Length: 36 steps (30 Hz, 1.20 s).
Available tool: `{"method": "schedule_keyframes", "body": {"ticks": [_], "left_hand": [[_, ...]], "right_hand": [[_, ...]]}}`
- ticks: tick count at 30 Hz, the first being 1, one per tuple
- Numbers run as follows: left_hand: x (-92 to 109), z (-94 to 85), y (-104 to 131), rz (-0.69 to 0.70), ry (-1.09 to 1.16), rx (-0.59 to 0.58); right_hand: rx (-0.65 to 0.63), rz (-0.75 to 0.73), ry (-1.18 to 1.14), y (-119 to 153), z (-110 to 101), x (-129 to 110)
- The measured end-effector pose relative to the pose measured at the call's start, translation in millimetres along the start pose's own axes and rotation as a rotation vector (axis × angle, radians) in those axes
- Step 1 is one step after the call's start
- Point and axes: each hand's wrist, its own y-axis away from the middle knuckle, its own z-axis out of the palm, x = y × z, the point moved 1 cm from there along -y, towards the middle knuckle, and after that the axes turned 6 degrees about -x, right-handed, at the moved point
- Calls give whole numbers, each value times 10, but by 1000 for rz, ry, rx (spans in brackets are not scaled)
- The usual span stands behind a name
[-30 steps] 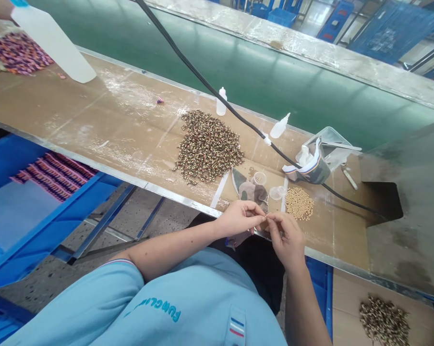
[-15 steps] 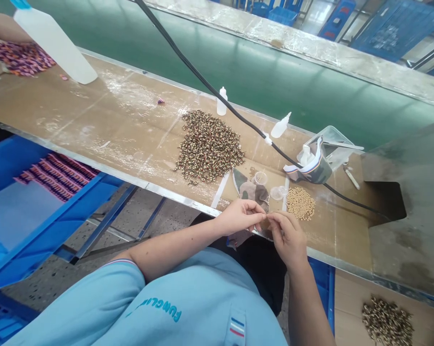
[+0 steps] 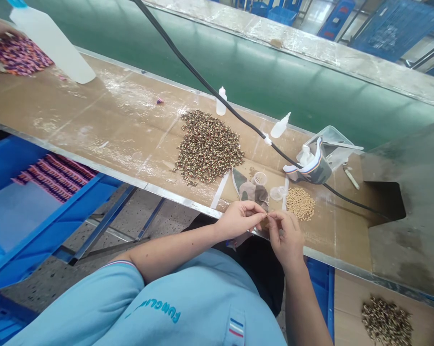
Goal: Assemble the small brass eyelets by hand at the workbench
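My left hand point(image 3: 241, 219) and my right hand point(image 3: 284, 234) meet fingertip to fingertip above the near edge of the bench. Both are closed in a pinch, and whatever sits between the fingertips is too small to make out. Just beyond them lies a piece of camouflage cloth point(image 3: 248, 188), partly covered by my left hand. A clear round plastic cup point(image 3: 260, 179) and a clear lid-like disc point(image 3: 276, 193) are close by. To the right of my fingers is a small pile of tan beads point(image 3: 300, 203). A large heap of small brown-and-gold pieces point(image 3: 210, 146) spreads out to the left.
Two white dropper bottles point(image 3: 221, 102) are near the bench's far edge. A black cable point(image 3: 202, 81) crosses above the bench. A clear tray point(image 3: 334, 137) and camouflage pouch point(image 3: 316, 168) are at right. Far left, another person's hand point(image 3: 1, 26) is by a purple-orange pile point(image 3: 22, 56) and large bottle point(image 3: 54, 45).
My right hand has shifted slightly left and its fingers have moved a little; both hands stay pinched together. The other person's hand at far left has moved over the purple-orange pile.
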Motion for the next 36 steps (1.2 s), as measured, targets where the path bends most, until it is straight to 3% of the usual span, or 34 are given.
{"method": "schedule_keyframes", "body": {"ticks": [5,12,17,36], "left_hand": [[-51,7,-4,29,-52,13],[-86,6,18,311,-436,116],[-81,22,46,425,-579,119],[-112,31,27,437,-625,138]], "right_hand": [[-3,-12,17,15,18,6],[-40,-3,-4,12,-11,3],[-40,4,4,25,-15,-10],[-25,3,12,56,52,29]]}}
